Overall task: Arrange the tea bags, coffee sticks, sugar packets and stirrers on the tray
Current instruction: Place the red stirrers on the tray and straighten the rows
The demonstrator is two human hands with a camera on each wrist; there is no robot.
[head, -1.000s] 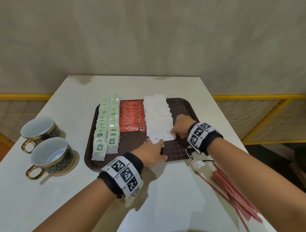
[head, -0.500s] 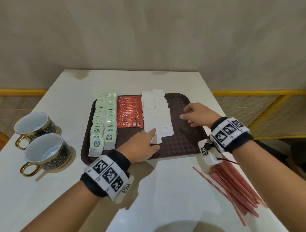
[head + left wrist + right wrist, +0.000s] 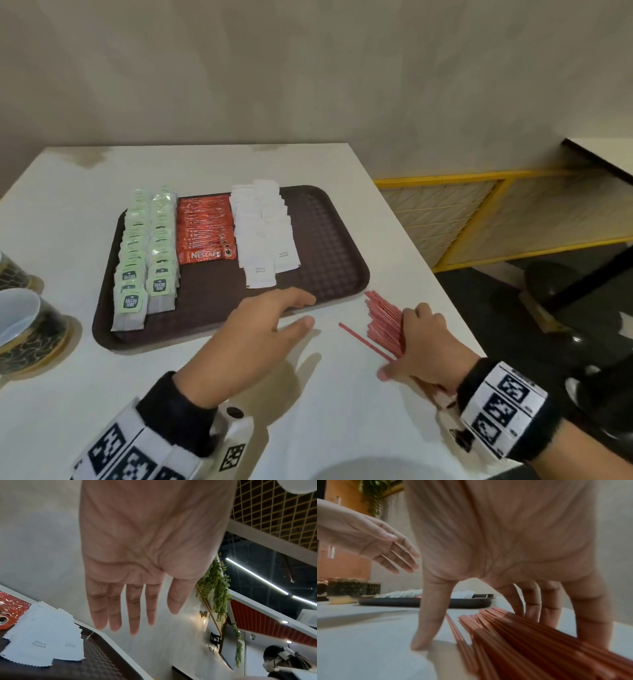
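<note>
Right hand (image 3: 423,346) sits over the pile of red stirrers (image 3: 385,323) on the white surface (image 3: 308,411), off the tray's near right corner. In the right wrist view the thumb (image 3: 426,626) is planted on the surface on the tray side of the pile and the fingers (image 3: 551,609) come down on the far side. So it straddles the bundle, curled round it, but not visibly squeezed tight yet; nothing looks lifted.

Key geometry: the stirrers' long axis runs from under the wrist out toward the tray's right edge, roughly along the hand's own line, tips fanned toward the tray. One stray stirrer (image 3: 364,341) lies apart, just left of the pile near the thumb, outside the main bundle.

Left hand (image 3: 263,325) is flat, fingers straight, holding nothing, hovering at the tray's near rim. It's the nearer hand to the tray, but the right is the one on the stirrers.

Tray (image 3: 342,274): tea bags (image 3: 147,260) left, coffee sticks (image 3: 205,233) middle, sugar packets (image 3: 263,236) right of those. A bare strip runs down the right side, closest to the pile.

Judgement: the stirrers are the last group. The likely move is to gather, lift and carry them up-left into that strip, keeping the same axis. The stray probably needs a sweep-in first.
</note>
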